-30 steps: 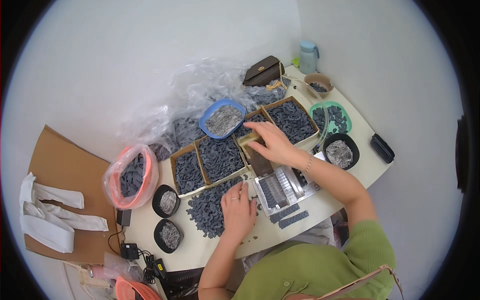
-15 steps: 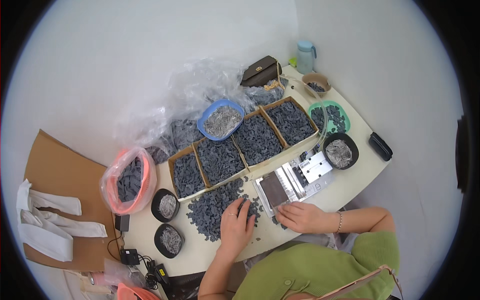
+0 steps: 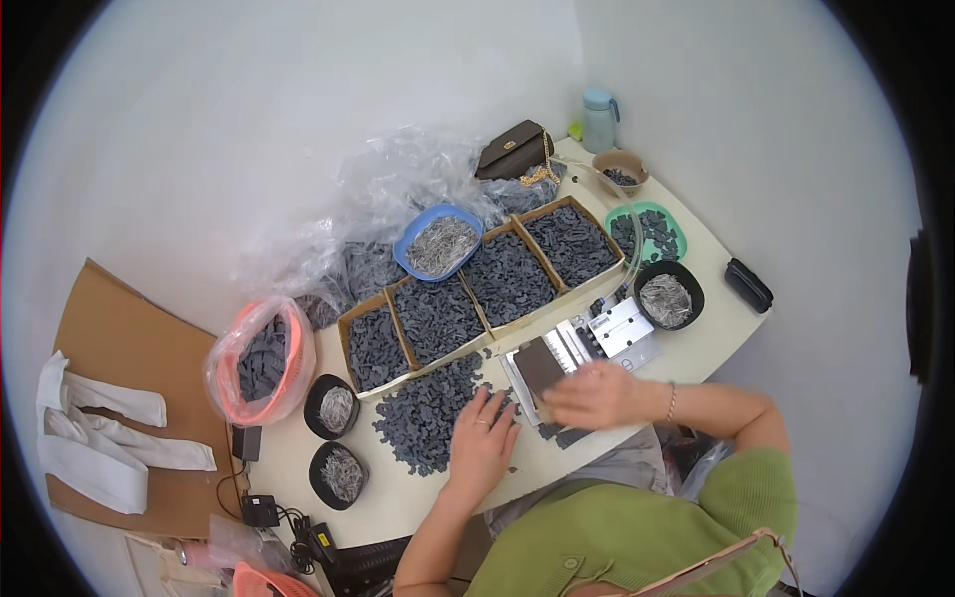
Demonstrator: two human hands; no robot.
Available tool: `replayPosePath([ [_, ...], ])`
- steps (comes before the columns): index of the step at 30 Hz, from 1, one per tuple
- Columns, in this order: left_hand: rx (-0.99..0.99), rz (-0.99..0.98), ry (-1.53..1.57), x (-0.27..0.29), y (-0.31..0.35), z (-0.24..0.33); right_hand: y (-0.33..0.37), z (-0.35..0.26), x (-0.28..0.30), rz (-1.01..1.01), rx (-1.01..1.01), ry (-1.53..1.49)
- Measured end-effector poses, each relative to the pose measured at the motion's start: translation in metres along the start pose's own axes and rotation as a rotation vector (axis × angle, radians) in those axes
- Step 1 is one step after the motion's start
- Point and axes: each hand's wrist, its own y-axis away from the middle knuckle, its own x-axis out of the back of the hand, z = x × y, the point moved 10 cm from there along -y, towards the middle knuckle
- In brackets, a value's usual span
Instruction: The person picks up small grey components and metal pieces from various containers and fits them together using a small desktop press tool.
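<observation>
My left hand (image 3: 481, 445) rests at the right edge of a loose pile of small dark grey pieces (image 3: 423, 423), its fingers stretched and slightly apart. Over the near right corner of a metal jig (image 3: 567, 348) is my right hand (image 3: 600, 396), its fingers bent and smeared by motion. Whether it holds anything is hidden. A flat dark brown block (image 3: 538, 367) lies in the jig, beside a silver block with black fittings (image 3: 619, 327). Several dark pieces (image 3: 570, 436) lie on the table just below my right hand.
Behind the pile stands a divided cardboard tray (image 3: 477, 343) of dark pieces. Metal pins fill a blue bowl (image 3: 438, 243) and black bowls (image 3: 669, 298), (image 3: 332, 406), (image 3: 338, 475). A green tray (image 3: 647, 234), a pink basket (image 3: 261, 363) and a black case (image 3: 748, 286) stand around.
My right hand has lifted from the jig's near edge and moved up slightly, uncovering dark pieces below it. My left hand has shifted a little right at the pile. The view has shifted slightly.
</observation>
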Motion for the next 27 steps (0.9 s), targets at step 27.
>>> replayPosePath([
  [27,0.08,-0.074,0.147,-0.023,-0.062,-0.02,0.017,0.226,-0.07,-0.312,-0.646,-0.069],
])
